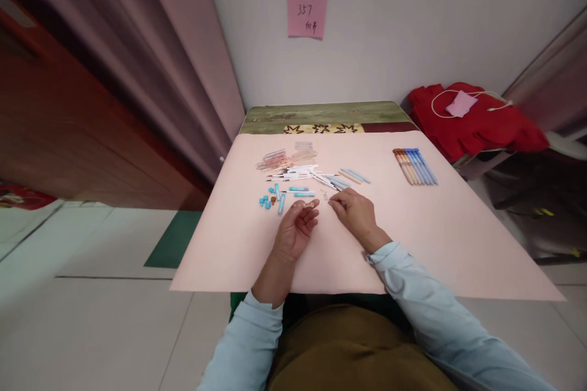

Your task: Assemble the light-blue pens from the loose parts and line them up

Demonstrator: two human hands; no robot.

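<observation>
My left hand (297,231) is turned palm up over the paper, its thumb and forefinger closed on a small pen part (310,204) with a pale, orange-brown end. My right hand (356,212) rests on its side to the right, fingertips pinched together. Whatever is between them is too small to make out. Close to those fingertips lies a small clear piece (325,195). Beyond the hands are white pen refills (293,173) with dark tips, in a loose pile. Light-blue tubes (281,203) and small blue caps (265,201) lie left of my left hand, with a brown cap (273,200) among them.
Clear pen barrels (275,160) are heaped behind the refills. Several beige and blue barrels (351,176) lie right of them. A row of brown and blue pens (415,167) sits at the right on the pink paper (440,244). Red cloth (477,122) with a white cable is beside the table.
</observation>
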